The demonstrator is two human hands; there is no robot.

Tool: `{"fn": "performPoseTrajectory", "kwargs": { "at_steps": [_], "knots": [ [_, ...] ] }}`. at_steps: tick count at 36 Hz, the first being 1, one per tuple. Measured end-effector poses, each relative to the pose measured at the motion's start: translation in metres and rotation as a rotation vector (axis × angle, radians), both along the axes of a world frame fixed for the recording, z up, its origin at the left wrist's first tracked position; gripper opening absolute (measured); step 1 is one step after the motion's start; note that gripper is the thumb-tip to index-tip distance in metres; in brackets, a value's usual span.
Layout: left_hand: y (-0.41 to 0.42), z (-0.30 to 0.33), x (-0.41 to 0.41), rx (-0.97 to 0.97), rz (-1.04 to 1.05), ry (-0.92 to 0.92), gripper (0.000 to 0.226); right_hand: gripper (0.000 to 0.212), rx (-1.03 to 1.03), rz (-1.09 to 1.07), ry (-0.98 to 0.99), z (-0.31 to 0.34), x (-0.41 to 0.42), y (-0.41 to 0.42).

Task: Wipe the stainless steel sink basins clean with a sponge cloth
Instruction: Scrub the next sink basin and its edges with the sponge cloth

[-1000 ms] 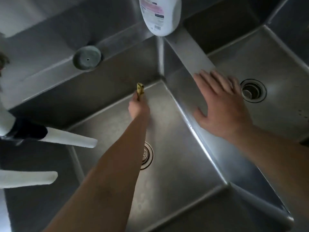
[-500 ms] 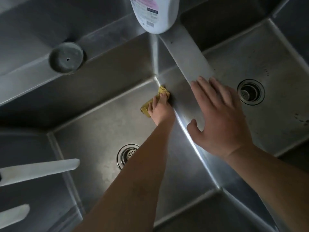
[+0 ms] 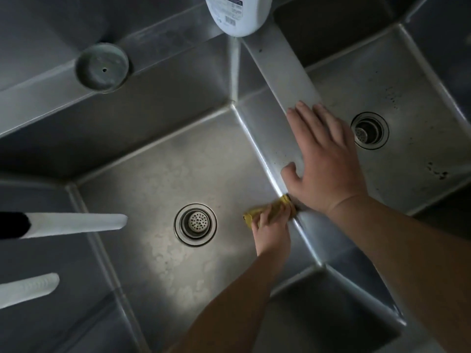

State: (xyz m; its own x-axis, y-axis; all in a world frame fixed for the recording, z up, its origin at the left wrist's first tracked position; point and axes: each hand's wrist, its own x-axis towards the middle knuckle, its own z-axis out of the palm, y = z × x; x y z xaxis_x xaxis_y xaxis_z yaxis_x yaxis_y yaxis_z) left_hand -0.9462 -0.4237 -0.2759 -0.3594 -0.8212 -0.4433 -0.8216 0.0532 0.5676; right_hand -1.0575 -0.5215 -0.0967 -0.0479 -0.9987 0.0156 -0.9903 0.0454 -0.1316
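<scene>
Deep in the left steel basin [image 3: 158,174], my left hand [image 3: 274,230] grips a crumpled yellow sponge cloth [image 3: 270,211]. It presses the cloth into the seam where the basin floor meets its right wall, right of the drain [image 3: 195,224]. My right hand [image 3: 326,164] lies flat with straight fingers on the steel divider [image 3: 283,67] between the two basins and holds nothing. To the right of the divider is the right basin [image 3: 418,85], with dark specks on its floor around its own drain [image 3: 369,130].
A white plastic bottle [image 3: 235,14] stands at the far end of the divider. A round grey cap [image 3: 102,67] sits on the back ledge. Two white tube ends [image 3: 76,224] [image 3: 28,289] reach in from the left over the basin edge.
My left hand has slid the cloth from the far right corner of the left basin along the right wall seam toward me. My right hand stays on the divider.
</scene>
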Motion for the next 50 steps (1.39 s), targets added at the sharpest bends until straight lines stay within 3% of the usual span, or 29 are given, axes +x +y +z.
{"fn": "performPoseTrajectory", "kwargs": {
  "at_steps": [7, 11, 15, 18, 21, 24, 26, 31, 35, 41, 50],
  "knots": [
    [0.041, 0.006, 0.01, 0.094, -0.443, 0.017, 0.04, 0.067, 0.009, -0.004, -0.04, 0.0, -0.001, 0.0],
    [0.065, 0.011, 0.014, 0.326, -0.529, 0.144, 0.035, 0.06, -0.021, 0.002, -0.099, -0.001, -0.001, 0.001],
    [0.049, 0.017, 0.024, 0.708, -0.077, 0.306, 0.036, 0.057, -0.043, 0.003, -0.149, 0.001, -0.002, 0.001],
    [0.008, 0.023, 0.038, 0.841, 0.405, 0.483, 0.033, 0.057, -0.046, 0.011, -0.153, 0.001, -0.002, 0.001],
    [-0.051, 0.036, 0.05, 0.843, 0.837, 0.759, 0.031, 0.057, -0.065, 0.019, -0.153, 0.001, -0.003, 0.001],
    [-0.115, 0.046, 0.054, 0.723, 1.08, 0.978, 0.032, 0.056, -0.098, 0.034, -0.163, -0.002, -0.004, 0.001],
    [-0.156, 0.048, 0.05, 0.603, 1.193, 1.029, 0.029, 0.055, -0.114, 0.039, -0.168, -0.003, -0.004, 0.001],
    [-0.235, 0.052, 0.025, 0.375, 1.27, 1.017, 0.028, 0.055, -0.122, 0.039, -0.177, -0.003, -0.005, 0.001],
    [-0.259, 0.062, 0.0, 0.39, 1.127, 1.021, 0.028, 0.056, -0.093, 0.025, -0.183, -0.002, -0.005, 0.0],
    [-0.248, 0.065, -0.013, 0.494, 1.093, 1.06, 0.04, 0.054, -0.098, 0.023, -0.202, -0.001, -0.005, 0.0],
    [-0.201, 0.072, -0.02, 0.438, 1.03, 0.995, 0.044, 0.056, -0.098, 0.016, -0.218, -0.003, -0.005, 0.0]
  ]
}}
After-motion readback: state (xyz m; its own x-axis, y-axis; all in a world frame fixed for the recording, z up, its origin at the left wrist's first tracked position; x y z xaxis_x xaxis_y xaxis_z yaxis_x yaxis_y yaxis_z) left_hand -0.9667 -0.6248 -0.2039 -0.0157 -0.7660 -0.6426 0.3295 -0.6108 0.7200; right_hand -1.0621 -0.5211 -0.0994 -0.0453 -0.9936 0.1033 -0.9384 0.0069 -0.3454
